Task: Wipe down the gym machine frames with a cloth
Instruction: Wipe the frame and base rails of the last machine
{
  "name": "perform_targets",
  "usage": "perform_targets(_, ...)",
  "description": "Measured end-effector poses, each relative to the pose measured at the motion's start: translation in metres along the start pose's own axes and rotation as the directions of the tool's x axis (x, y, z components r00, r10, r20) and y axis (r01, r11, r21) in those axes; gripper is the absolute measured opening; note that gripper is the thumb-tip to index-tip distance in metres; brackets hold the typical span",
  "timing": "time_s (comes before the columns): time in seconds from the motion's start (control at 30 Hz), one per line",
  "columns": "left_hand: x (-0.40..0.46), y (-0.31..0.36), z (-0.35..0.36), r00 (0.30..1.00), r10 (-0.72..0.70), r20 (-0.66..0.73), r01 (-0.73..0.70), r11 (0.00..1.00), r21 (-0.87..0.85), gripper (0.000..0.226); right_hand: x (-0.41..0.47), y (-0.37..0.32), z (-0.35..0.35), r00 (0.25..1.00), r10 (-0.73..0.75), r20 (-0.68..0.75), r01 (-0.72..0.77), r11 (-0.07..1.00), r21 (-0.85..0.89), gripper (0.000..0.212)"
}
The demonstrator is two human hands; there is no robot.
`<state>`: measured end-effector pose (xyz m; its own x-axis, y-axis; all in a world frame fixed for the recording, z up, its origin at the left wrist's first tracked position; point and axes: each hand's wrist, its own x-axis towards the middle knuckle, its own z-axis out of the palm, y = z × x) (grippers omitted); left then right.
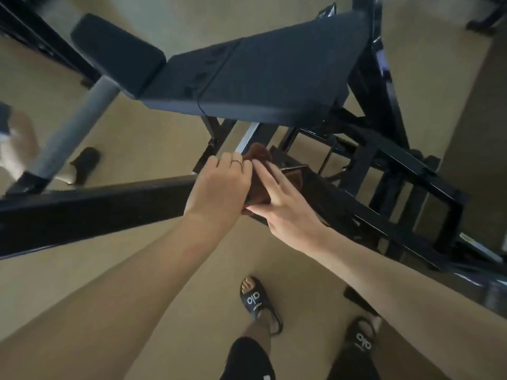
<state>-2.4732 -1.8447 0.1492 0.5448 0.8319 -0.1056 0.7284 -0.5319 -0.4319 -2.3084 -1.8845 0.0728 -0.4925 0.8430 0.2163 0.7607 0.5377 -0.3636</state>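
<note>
Both hands meet on the cloth (259, 174): your left hand (219, 187) curls round its near side, your right hand (277, 204) lays straight fingers flat over it. Cloth sits on the black beam (96, 209), right where the frame (384, 215) joins. Beam's long axis runs from the hands toward 8 o'clock; the frame rails run toward 4 o'clock. Left hand lies nearer the beam, so a stroke toward 8 looks likeliest.

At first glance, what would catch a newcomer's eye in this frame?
Two bare hands meet at centre on a brown cloth: the left hand grips it, the right hand lies flat on it, against the black frame bar. Above looms the dark padded bench; below, black slides on tan floor.
</note>
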Motion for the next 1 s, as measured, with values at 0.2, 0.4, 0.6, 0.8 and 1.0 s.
perform_targets(0.2,-0.001,-0.002,-0.001,0.999,-0.003,0.034,0.003,1.000,-0.021,0.031,-0.011,0.030,0.011,1.000,0.003,0.012,-0.003,1.000,0.024,0.032)
perform_targets(0.4,-0.001,-0.001,0.001,0.998,-0.010,0.066,0.013,0.999,-0.045,0.034,-0.059,0.058,0.036,0.858,0.511,0.058,-0.514,0.851,0.110,0.052)
perform_targets(0.6,0.000,0.001,-0.001,0.994,-0.022,0.112,0.026,0.999,-0.039,0.035,-0.053,0.056,0.025,0.844,0.523,0.116,-0.535,0.835,0.127,0.044)
perform_targets(0.8,0.002,0.003,-0.006,0.982,-0.029,0.189,0.028,1.000,0.009,0.043,-0.001,0.006,-0.009,0.996,0.088,0.030,-0.091,0.986,0.139,0.028)
perform_targets(1.0,-0.007,-0.017,-0.032,0.979,0.017,0.202,-0.001,0.997,-0.080,0.057,0.004,0.020,-0.013,0.989,-0.085,0.121,0.067,0.987,0.148,0.035)
